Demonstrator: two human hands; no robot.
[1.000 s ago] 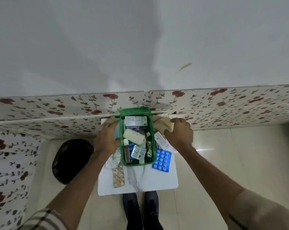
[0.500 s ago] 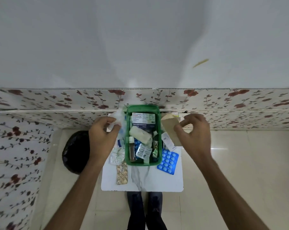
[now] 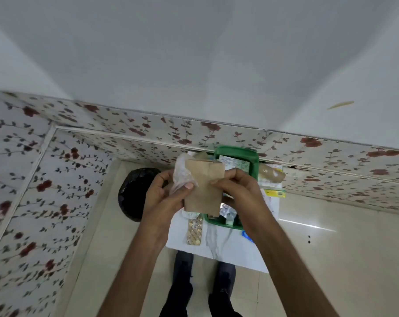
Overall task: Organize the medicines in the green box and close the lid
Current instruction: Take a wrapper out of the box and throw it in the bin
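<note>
Holding a brown paper envelope (image 3: 205, 188) up between both hands, I am keeping it raised over the table so I can deal with it before it goes in the box. My left hand (image 3: 164, 197) is pinching its left edge together with a clear plastic pouch (image 3: 182, 172); my right hand (image 3: 237, 191) is gripping its right edge, so the two hands are drawn close, both clamped on the packet.

Nearest me, at six o'clock, my dark trouser legs (image 3: 182, 282) are showing under the white table (image 3: 228, 248). On it, a gold blister strip (image 3: 195, 229) is lying loose, and a blue one (image 3: 247, 236) is peeking out at four o'clock.

Beyond the hands, toward one o'clock, the green box (image 3: 253, 161) is sitting open, partly filled, its lid not visible to me. A printed carton (image 3: 235, 163) inside and a yellow packet (image 3: 275, 193) beside it are carrying writing, too blurred to read. A black bin (image 3: 134, 193) is standing at nine o'clock, on the floor.
</note>
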